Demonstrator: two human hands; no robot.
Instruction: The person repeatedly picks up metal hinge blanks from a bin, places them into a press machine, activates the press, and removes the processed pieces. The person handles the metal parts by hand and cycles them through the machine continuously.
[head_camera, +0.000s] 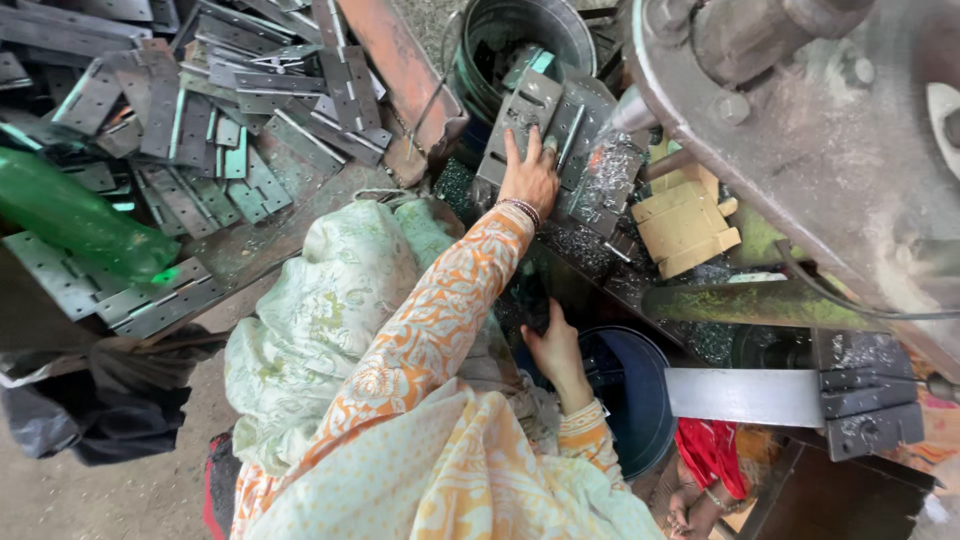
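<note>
My left hand reaches forward in an orange patterned sleeve and presses on a grey metal hinge plate, fingers curled over it. That plate lies among other plates on the bed of a drill press, just left of the drill tip. My right hand is lower down, at the dark edge of the machine bed above a blue bucket. Its fingertips are hidden in the shadow there.
A big heap of hinge plates fills the upper left, with a green plastic bottle on it. A dark bucket stands behind the bed. Wood blocks and metal shavings lie by the drill. Another person's hand shows at bottom right.
</note>
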